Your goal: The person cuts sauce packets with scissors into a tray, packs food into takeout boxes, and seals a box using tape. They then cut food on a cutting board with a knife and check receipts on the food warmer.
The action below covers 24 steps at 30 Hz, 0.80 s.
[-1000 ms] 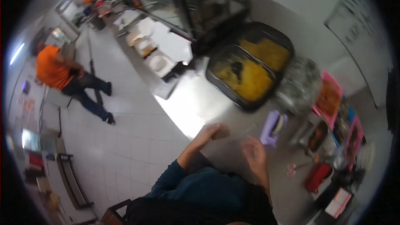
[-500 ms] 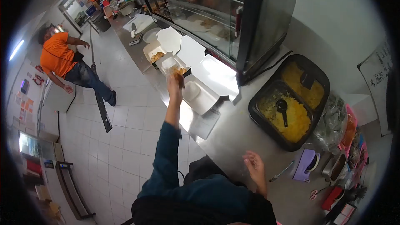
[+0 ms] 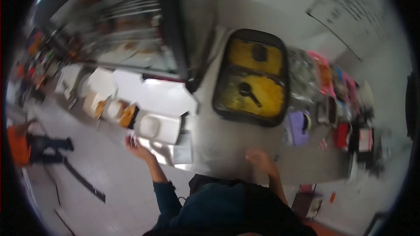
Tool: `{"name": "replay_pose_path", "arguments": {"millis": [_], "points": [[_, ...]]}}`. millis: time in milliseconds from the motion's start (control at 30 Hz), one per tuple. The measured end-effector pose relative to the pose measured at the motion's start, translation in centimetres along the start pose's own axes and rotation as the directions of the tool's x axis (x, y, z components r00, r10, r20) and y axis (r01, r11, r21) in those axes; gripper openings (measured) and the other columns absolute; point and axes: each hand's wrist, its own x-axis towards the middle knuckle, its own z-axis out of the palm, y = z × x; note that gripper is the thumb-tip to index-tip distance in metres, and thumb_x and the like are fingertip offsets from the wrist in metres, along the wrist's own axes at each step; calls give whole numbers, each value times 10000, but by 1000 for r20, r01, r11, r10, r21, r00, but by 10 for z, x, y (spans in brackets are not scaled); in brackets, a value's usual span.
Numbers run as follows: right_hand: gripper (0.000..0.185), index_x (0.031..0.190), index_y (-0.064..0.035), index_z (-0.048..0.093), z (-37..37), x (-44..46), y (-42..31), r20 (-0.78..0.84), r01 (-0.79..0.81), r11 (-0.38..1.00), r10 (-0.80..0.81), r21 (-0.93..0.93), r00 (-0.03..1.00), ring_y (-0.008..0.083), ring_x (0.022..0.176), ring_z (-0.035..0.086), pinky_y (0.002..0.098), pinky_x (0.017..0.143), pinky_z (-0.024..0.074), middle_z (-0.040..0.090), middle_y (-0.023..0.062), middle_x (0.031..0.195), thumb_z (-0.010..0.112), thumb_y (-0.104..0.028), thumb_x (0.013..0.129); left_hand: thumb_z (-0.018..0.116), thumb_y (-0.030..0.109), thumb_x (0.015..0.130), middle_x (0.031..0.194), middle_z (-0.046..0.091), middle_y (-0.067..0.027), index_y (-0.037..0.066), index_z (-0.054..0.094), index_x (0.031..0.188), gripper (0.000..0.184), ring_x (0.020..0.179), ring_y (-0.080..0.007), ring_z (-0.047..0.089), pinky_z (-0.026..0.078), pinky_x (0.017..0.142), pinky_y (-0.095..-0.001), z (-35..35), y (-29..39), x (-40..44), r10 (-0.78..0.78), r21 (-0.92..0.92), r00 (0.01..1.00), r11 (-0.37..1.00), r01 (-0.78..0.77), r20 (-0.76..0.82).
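My left hand (image 3: 138,147), blurred, is just off the counter's front edge, beside the takeaway boxes. Its fingers look loosely apart, with nothing visible in them. Closest to it is an open white box (image 3: 172,130) holding a rounded white mound of rice (image 3: 147,126). Left of that, another box contains white rice (image 3: 115,109) and a browned piece that looks like fried chicken (image 3: 127,116). A third box, farther left, has golden food (image 3: 100,109) in it. My right hand (image 3: 261,161) hovers over the steel counter, fingers stretched out and holding nothing.
A black two-part pan (image 3: 218,105) of yellow food, with a black spoon (image 3: 250,94), stands beyond my right hand. Purple tape dispenser (image 3: 298,127) and red object (image 3: 342,135) lie right. A glass display cabinet (image 3: 131,30) stands behind the boxes. A person in orange (image 3: 19,144) is far left.
My view has swung right. My left hand has drawn back from the boxes and no longer holds the browned piece, which lies in the middle box. My right hand stays over the counter.
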Motion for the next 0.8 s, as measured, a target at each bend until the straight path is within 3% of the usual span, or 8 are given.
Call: {"name": "replay_pose_path", "arguments": {"millis": [33,100,233,400,567,600,667,800], "points": [[229,933,-37,545,-13,2,3,-83,98,981,-113,-165,990,168,791,540,283,713,422,572,79,861,609,-114,727,446,-19,790,1146,415,-137,-28,349,1158,380,1023,-225,434,357,879,-325,-8,-3,-14,14,91,1000,996,-14,3],[219,875,-39,556,-39,7,9,-217,-92,993,73,-78,973,150,769,540,279,697,426,576,68,825,640,-121,690,439,-22,791,1160,393,-136,-11,322,1175,402,1021,-221,422,374,862,-317,-20,-8,-39,-12,108,1000,994,13,-14],[182,854,-39,566,-112,36,25,-474,-23,993,75,115,877,135,707,540,264,680,426,582,50,761,630,-112,700,407,-34,788,1175,359,-139,25,277,1201,437,1014,-227,406,401,830,-325,-33,-5,-75,-166,97,985,981,169,-38],[191,844,-1,574,-224,99,99,-698,-149,899,-205,-411,686,204,750,566,305,695,425,592,129,781,475,-162,820,404,-31,780,1157,364,-135,-7,299,1171,406,1007,-228,404,391,841,-322,-49,3,-102,-119,149,992,981,123,-37],[220,875,39,512,-313,167,287,-466,-340,605,-58,-720,883,353,803,506,424,694,390,524,226,871,343,-83,805,450,-44,775,1069,438,-100,3,365,1116,354,967,-182,443,376,845,-294,-58,32,-125,-70,133,986,987,90,-150],[352,1134,7,425,-336,190,315,-318,-389,229,293,-892,902,348,1020,453,397,862,355,498,236,1050,352,-189,851,452,-48,773,1065,434,-95,5,365,1116,358,961,-172,439,375,848,-289,-66,30,-129,-57,122,985,989,78,-165],[350,1124,4,448,-320,196,303,-369,-413,386,185,-825,911,360,990,482,405,842,380,495,241,1070,411,-150,812,445,-41,782,1072,422,-93,19,368,1116,347,973,-168,431,372,859,-289,-80,32,-142,-67,83,980,993,83,-186],[268,1009,5,533,-300,206,286,-276,-289,330,88,-899,957,365,890,534,405,780,412,542,236,976,425,-119,797,430,-35,796,1079,417,-96,27,366,1114,330,982,-167,429,367,870,-289,-96,41,-161,-140,127,956,976,177,-259]]}}
